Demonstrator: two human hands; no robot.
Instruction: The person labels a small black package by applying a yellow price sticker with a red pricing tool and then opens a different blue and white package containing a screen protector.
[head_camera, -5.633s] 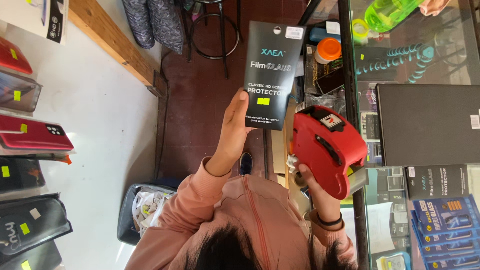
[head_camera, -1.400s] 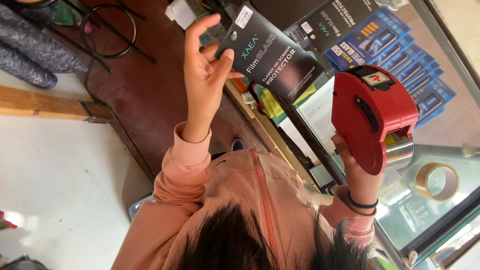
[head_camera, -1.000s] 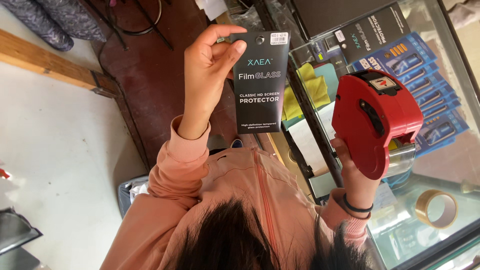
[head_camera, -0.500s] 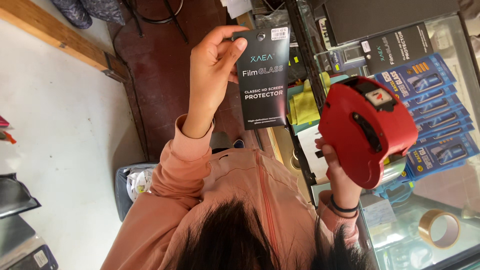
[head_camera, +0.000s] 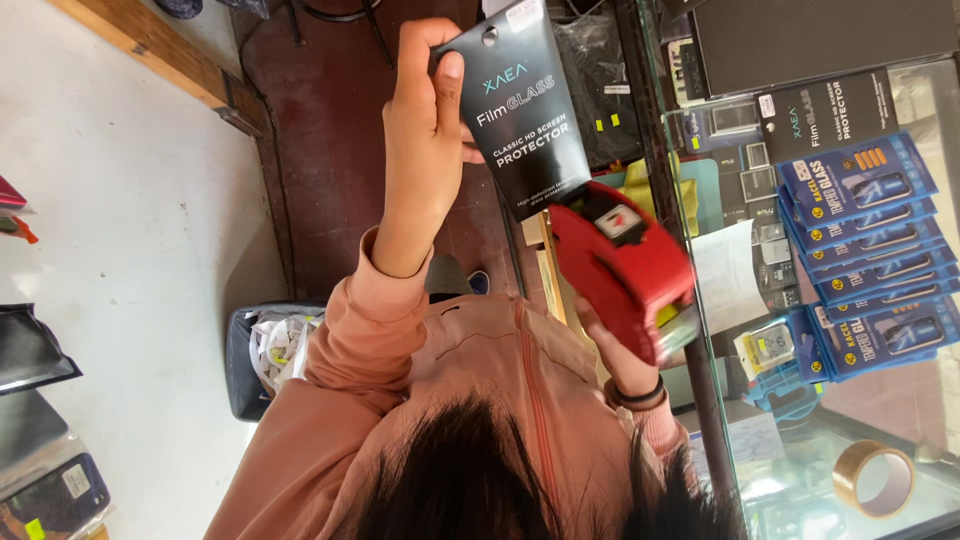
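My left hand (head_camera: 425, 150) is raised and grips a flat black screen-protector packet (head_camera: 525, 120) by its left edge, thumb on the front. My right hand (head_camera: 612, 350) holds a red price-label gun (head_camera: 620, 270) by its handle. The gun's front end overlaps the packet's lower right corner and seems to touch it. Both arms wear salmon-pink sleeves, and a dark band sits on the right wrist.
A glass display counter (head_camera: 900, 420) runs down the right, with several blue boxed packs (head_camera: 870, 250), black boxes (head_camera: 820, 40) and a brown tape roll (head_camera: 878, 478). A bin with crumpled paper (head_camera: 262, 355) stands on the floor at the left. Phone cases hang on the white wall.
The label gun has moved left and up from beside the packet onto its lower corner. The left hand still holds the packet, now slightly more tilted.
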